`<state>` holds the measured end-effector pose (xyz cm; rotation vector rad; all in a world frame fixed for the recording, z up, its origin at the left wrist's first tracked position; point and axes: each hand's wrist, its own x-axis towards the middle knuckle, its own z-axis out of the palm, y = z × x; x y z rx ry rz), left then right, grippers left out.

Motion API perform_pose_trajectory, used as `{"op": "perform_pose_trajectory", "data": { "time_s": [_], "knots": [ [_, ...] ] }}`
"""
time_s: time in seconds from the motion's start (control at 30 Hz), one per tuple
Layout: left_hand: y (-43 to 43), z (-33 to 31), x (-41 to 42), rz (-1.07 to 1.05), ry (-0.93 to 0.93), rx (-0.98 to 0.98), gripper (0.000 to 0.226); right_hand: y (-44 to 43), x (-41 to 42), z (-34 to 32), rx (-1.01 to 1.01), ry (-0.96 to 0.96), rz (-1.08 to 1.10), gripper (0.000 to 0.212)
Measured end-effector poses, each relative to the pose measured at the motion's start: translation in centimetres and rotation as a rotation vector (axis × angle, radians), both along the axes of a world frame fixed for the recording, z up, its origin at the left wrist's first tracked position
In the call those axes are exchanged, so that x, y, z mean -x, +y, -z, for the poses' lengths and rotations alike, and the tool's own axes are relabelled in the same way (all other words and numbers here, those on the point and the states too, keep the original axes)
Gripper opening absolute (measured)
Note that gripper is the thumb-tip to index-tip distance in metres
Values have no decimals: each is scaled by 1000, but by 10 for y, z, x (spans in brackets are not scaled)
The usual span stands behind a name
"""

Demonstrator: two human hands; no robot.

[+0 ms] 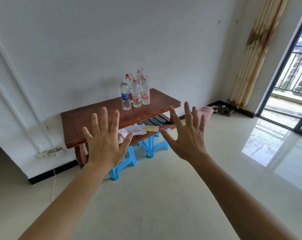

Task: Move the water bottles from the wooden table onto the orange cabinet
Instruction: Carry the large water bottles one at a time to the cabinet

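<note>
Several clear water bottles [136, 91] stand clustered upright on the far right part of a low wooden table [88, 122] against the white wall. One bottle [125, 95] has a blue label; the others carry red-and-white labels and red handles. My left hand [104, 141] and my right hand [186, 135] are raised in front of the table, backs towards me, fingers spread wide, holding nothing. Both hands are well short of the bottles. No orange cabinet is in view.
Papers [138, 131] lie on the table's lower shelf. Two blue plastic stools [152, 146] stand under and in front of it. A pink basket [205, 113] sits to its right, shoes by a curtain [257, 49], then a balcony door. A shiny tiled floor [164, 196] stretches towards me.
</note>
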<state>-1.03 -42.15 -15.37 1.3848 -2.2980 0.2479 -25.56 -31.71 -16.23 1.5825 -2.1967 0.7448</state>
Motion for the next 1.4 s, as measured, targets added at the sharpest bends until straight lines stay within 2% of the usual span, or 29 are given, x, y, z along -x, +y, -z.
{"op": "perform_pose_trajectory", "data": {
  "time_s": [0.23,0.43,0.53,0.8,0.97,1.13,1.27,1.4],
  "knots": [
    [-150,15,100,-72,-46,-29,88,-162,96,24,-13,-63,-54,85],
    [-276,-1,182,-107,41,-82,88,-304,191,-7,-14,-125,-101,90],
    [-320,8,199,-120,59,-101,88,-358,213,-7,-35,-146,-146,91],
    [-455,60,233,-144,90,-196,91,-500,253,43,-159,-196,-217,92],
    [-566,93,248,-105,204,-235,100,-610,267,67,-202,-189,-249,90],
    [-686,125,264,-132,318,-416,121,-728,276,76,-223,-248,-261,88],
    [-750,143,286,-146,411,-531,134,-787,281,78,-178,-288,-280,87],
    [-802,179,309,-190,515,-724,141,-831,290,97,-171,-366,-344,83]
  ]
}}
